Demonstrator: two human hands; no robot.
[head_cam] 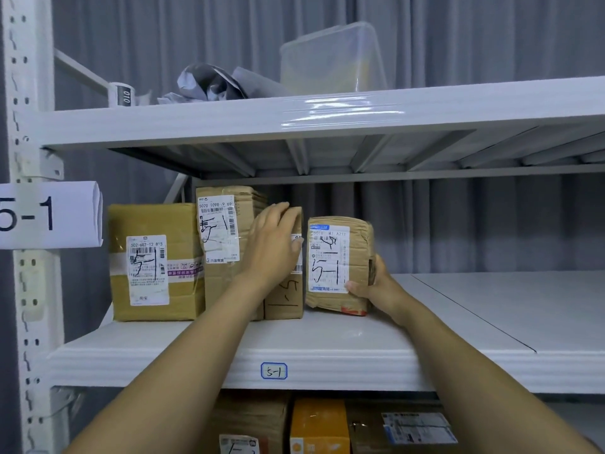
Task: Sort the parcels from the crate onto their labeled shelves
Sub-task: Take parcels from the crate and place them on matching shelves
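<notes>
The right hand [373, 286] grips the parcel [330, 257] in its fingers, upright on the 5-1 shelf [327, 352]. The left hand [275, 244], fingers loose, steadies the box [283, 296] beside it. Slide the parcel snug against the box, label outward.
</notes>
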